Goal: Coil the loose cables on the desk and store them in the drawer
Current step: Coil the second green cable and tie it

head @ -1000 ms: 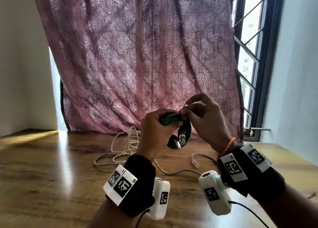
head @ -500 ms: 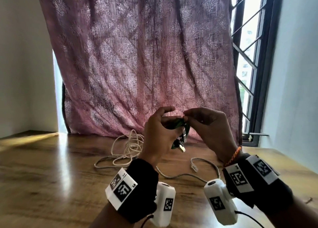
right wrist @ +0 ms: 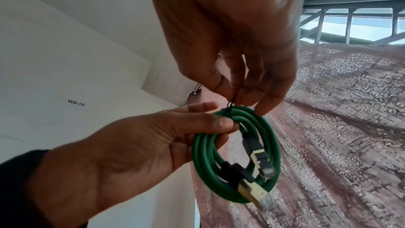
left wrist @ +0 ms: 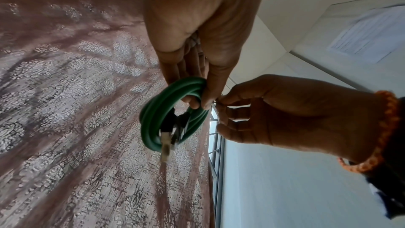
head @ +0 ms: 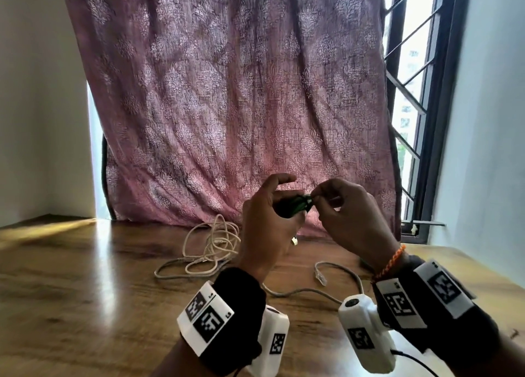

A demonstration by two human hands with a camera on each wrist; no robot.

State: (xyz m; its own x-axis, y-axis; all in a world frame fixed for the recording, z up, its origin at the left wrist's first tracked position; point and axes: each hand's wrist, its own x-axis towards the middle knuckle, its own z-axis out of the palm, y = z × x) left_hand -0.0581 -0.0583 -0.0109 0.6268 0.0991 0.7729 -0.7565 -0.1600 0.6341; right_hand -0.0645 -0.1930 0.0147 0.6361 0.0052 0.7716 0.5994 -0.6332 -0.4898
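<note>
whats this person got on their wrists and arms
Both hands are bare. The left wrist band is black, with a white square-coded tag and a white camera unit beneath it. The right wrist band is black with two white coded tags, an orange braided bracelet and a white camera unit trailing a black cable.

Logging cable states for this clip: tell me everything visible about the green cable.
The green cable is wound into a small round coil of several loops with a smooth, rubbery-looking jacket. Both ends hang inside the coil: black boots with pale metallic, clear-tipped plugs. It is held in the air in front of the curtain, above the desk. The left hand pinches the loops near the top, while the right hand pinches a thin black tie at the coil's top.
</note>
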